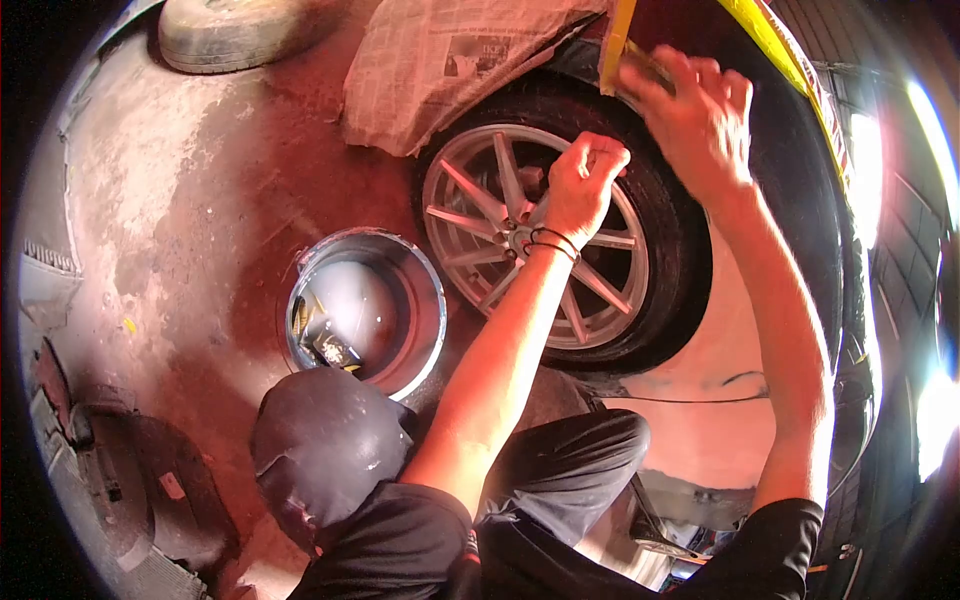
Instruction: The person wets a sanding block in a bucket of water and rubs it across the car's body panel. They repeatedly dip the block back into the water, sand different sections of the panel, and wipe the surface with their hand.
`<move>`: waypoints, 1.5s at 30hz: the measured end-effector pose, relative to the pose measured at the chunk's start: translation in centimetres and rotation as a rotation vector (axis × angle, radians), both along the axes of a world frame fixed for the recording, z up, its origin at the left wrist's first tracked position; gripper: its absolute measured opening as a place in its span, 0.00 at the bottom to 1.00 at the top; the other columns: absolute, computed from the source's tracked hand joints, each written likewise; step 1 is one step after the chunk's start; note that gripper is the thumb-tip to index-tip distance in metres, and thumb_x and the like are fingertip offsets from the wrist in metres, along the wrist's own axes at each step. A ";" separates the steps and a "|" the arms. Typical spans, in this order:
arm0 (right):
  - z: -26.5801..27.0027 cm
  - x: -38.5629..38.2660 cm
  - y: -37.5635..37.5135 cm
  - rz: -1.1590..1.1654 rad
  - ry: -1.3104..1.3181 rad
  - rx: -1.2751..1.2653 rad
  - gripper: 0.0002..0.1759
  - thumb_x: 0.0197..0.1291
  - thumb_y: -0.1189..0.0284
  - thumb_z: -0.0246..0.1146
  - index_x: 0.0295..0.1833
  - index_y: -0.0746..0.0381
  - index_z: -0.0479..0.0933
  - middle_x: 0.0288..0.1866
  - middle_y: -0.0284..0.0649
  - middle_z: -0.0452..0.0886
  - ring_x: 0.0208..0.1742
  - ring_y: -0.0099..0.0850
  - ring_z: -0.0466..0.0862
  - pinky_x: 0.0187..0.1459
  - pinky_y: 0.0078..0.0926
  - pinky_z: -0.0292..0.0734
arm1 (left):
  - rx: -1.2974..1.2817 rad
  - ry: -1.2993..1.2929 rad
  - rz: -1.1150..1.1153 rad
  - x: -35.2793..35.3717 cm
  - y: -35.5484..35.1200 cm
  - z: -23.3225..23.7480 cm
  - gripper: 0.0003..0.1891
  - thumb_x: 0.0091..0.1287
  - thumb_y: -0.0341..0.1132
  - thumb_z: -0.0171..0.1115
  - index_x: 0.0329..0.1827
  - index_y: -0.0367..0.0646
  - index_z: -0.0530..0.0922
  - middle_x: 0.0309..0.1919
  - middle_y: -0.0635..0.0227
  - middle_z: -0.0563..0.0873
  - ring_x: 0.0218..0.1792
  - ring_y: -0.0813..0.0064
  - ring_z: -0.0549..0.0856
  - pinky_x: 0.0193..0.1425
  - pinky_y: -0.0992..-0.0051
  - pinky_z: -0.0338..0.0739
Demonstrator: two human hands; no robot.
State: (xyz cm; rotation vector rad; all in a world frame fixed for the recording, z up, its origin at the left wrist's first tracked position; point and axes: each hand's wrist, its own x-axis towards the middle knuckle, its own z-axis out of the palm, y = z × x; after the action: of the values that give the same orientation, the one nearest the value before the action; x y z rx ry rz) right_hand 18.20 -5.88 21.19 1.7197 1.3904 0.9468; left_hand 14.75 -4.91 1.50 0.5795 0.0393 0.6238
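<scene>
My left hand, with dark bands at the wrist, hangs in front of the silver multi-spoke wheel. Its fingers are curled together, and I cannot see whether anything is inside them. Higher up and to the right, my right hand is at the dark car body above the tyre. Slightly blurred, its fingers close around a small dark flat block. A yellow tape strip runs down beside that block.
Left of the wheel stands a bucket of cloudy water with small items inside. Newspaper covers something above the wheel. A loose tyre lies at the upper left. Pinkish body panel and yellow edge tape show at right.
</scene>
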 end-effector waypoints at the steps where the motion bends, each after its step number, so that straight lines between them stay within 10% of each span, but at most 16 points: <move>1: -0.5 -0.6 -1.3 0.008 -0.001 -0.039 0.19 0.64 0.62 0.69 0.60 0.36 0.90 0.70 0.28 0.83 0.64 0.35 0.83 0.68 0.49 0.71 | 0.001 -0.004 -0.023 0.2 0.0 0.0 0.13 0.78 0.43 0.71 0.50 0.41 0.88 0.38 0.70 0.90 0.42 0.77 0.85 0.52 0.71 0.79; 10: 1.1 -1.2 -1.4 -0.036 0.039 -0.034 0.27 0.58 0.64 0.81 0.65 0.37 0.90 0.70 0.24 0.83 0.65 0.32 0.83 0.66 0.46 0.70 | -0.002 -0.051 -0.019 0.5 -0.2 -0.6 0.12 0.79 0.41 0.70 0.53 0.41 0.87 0.41 0.71 0.91 0.43 0.78 0.87 0.53 0.71 0.80; 45: 2.7 0.4 -0.7 0.075 0.035 -0.164 0.17 0.67 0.65 0.66 0.58 0.37 0.91 0.74 0.21 0.85 0.76 0.31 0.80 0.75 0.56 0.66 | 0.102 0.003 -0.027 -0.4 0.2 0.0 0.13 0.80 0.39 0.69 0.56 0.38 0.86 0.48 0.67 0.92 0.48 0.77 0.88 0.59 0.71 0.83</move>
State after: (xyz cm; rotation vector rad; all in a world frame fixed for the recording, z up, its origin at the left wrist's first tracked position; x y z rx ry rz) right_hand 18.58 -6.62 23.88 1.5786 1.5210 0.8224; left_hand 14.34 -4.74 1.52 0.6787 0.0028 0.6015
